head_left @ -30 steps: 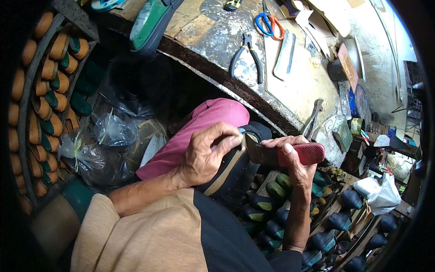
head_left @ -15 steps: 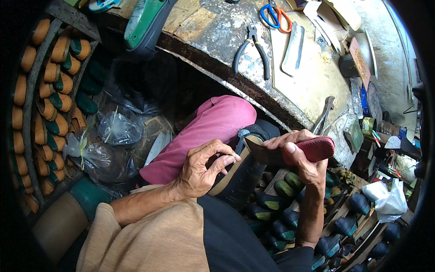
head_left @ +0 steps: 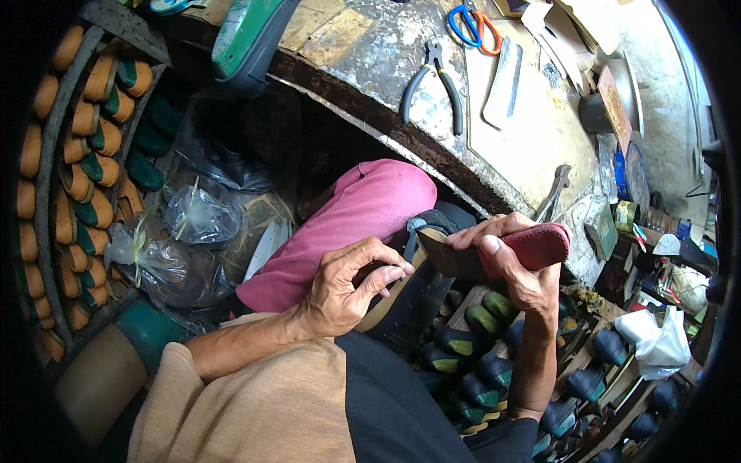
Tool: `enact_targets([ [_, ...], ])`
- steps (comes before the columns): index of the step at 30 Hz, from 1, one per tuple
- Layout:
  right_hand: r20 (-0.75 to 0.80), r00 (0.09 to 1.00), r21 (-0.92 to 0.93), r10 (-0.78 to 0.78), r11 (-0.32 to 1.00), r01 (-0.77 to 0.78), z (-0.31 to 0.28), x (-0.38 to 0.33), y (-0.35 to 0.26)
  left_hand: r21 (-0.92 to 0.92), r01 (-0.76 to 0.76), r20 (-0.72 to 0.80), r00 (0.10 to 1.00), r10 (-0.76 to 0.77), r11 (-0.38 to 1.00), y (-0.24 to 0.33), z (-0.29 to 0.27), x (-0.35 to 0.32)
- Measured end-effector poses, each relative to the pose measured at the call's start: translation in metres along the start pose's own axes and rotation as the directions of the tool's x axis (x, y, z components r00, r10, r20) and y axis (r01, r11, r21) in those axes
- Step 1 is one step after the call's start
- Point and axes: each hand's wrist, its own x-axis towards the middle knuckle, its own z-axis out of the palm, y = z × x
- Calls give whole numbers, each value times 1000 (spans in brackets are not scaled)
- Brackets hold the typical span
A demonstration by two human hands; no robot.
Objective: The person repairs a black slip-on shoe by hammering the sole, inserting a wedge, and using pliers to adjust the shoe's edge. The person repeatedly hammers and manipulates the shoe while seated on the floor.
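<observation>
Head cam: flat red-and-brown piece [head_left: 545,245] is grasped by R hand [head_left: 527,279], near bench [head_left: 363,73] edge. Compared w/ 1 s ago, L hand [head_left: 346,287] has been lowered from its tip; whether anything is pinched by its curled fingers, cannot be told.

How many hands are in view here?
2: the left hand, thumb and fingertips together, near the picture's middle; the right hand, farther right, gripping a red item. No others show.
</observation>
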Motion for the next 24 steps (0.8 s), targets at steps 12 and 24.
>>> enact_targets([
  [12,358,932,-717,54,655,238,10,47,-47,-32,14,11,1000,-14,999,13,4,-11],
  [24,355,859,-733,368,680,11,17,-93,-78,343,-724,773,579,258,598,32,21,104],
])
